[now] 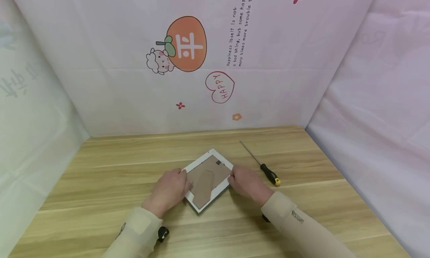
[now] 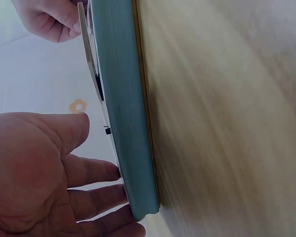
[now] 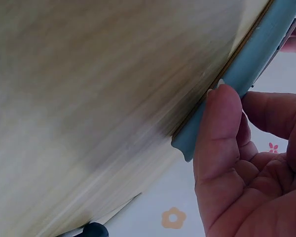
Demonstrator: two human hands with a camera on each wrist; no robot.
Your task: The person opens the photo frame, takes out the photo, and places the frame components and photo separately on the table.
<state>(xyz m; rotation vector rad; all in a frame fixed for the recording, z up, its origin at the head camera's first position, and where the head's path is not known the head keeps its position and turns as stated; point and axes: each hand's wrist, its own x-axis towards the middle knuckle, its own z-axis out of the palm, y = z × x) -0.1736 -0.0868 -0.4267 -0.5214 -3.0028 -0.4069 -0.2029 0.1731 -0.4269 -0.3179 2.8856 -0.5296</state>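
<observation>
A picture frame (image 1: 221,187) lies back side up on the table, turned so a corner points toward me. Its back has a white border, a brown backing board and a brown easel leg (image 1: 204,185); the wrist views show a blue-green side edge. At the left corner is my left hand (image 1: 171,189), fingertips touching the frame's edge while the thumb stands apart from it in the left wrist view. My right hand (image 1: 246,181) pinches the right corner, one finger along the blue-green side and another digit at the back.
To the right of the frame lies a screwdriver (image 1: 268,175) with a black and yellow handle, its shaft pointing away from me. The wood-grain table (image 1: 111,176) ends at a printed white cloth (image 1: 134,101) behind, with white cloth walls on both sides.
</observation>
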